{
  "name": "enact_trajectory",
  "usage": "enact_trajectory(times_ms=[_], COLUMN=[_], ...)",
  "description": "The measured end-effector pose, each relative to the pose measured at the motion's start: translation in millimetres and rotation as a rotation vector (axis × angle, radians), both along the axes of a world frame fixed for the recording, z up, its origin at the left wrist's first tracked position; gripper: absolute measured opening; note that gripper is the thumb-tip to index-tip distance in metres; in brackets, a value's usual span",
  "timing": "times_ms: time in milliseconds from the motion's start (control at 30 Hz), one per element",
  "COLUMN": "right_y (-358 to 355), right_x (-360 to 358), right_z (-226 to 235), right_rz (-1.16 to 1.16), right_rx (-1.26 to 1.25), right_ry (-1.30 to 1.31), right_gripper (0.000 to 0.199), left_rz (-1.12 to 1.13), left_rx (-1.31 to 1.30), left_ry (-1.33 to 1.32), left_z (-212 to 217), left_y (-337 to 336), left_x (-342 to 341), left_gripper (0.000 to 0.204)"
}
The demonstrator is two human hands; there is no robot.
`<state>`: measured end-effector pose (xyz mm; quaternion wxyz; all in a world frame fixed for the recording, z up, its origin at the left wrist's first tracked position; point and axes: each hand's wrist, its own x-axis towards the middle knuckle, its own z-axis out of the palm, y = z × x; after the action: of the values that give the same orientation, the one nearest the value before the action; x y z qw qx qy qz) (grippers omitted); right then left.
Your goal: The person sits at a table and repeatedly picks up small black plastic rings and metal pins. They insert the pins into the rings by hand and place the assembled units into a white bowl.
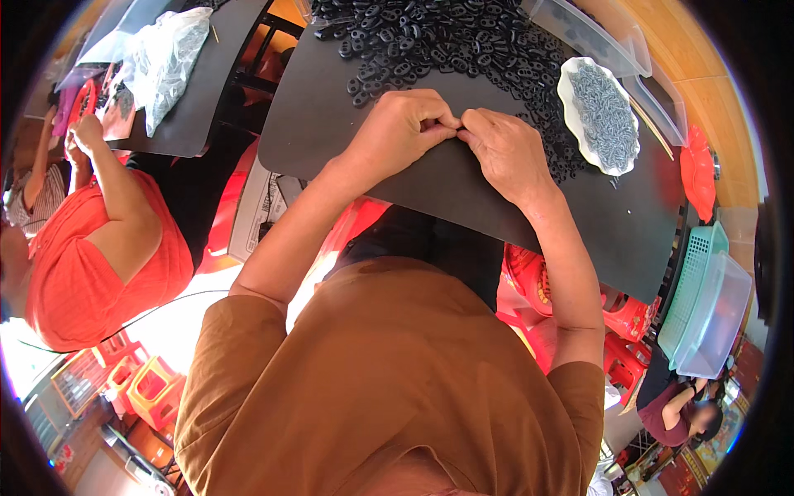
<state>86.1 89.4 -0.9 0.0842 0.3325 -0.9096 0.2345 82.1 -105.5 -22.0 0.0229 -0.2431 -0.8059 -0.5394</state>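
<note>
Tiny dark piece (pixel 460 130), kinda hard to make out, sits pinched between the left hand (pixel 405 128) and right hand (pixel 506 153), upper centre of the frame, below a pile of black parts (pixel 413 41).

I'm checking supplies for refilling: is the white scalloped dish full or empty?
The white dish looks well filled: small grey pieces cover its floor, leaving mainly the rim bare. Exact depth cannot be told.

Black pile (pixel 413 45) partly beyond top edge
</note>
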Motion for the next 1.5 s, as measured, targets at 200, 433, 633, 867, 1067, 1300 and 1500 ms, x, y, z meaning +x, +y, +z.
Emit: enact_trajectory(times_ms=[200, 433, 633, 867, 1067, 1300, 1500], right_y=[2, 3, 2, 4, 33, 129, 158], right_x=[-3, -4, -3, -6, -24, -121, -187], right_z=[-1, -4, 1, 10, 27, 67, 78], right_rz=[0.028, 0.036, 0.016, 0.017, -0.124, -0.276, -0.468], right_rx=[0.021, 0.058, 0.057, -0.146, -0.467, -0.589, -0.701], right_ry=[0.010, 0.035, -0.001, -0.009, -0.559, -0.356, -0.095], right_gripper=[0.013, 0.012, 0.013, 0.012, 0.009, 0.012, 0.024], left_rz=[-0.007, 0.000, 0.016, 0.031, 0.062, 0.517, 0.618], left_rx=[0.004, -0.027, -0.014, 0.052, 0.139, 0.061, -0.113], left_ry=[0.020, 0.025, 0.020, -0.035, 0.160, 0.294, 0.205], left_z=[-2, -4, -1, 3, 11, 23, 11], left_y=[-1, 1, 1, -2, -7, -78, -110], left_x=[-1, -2, -1, 1, 6, -20, -31], left_gripper=[0.005, 0.006, 0.006, 0.009, 0.018, 0.027, 0.041])
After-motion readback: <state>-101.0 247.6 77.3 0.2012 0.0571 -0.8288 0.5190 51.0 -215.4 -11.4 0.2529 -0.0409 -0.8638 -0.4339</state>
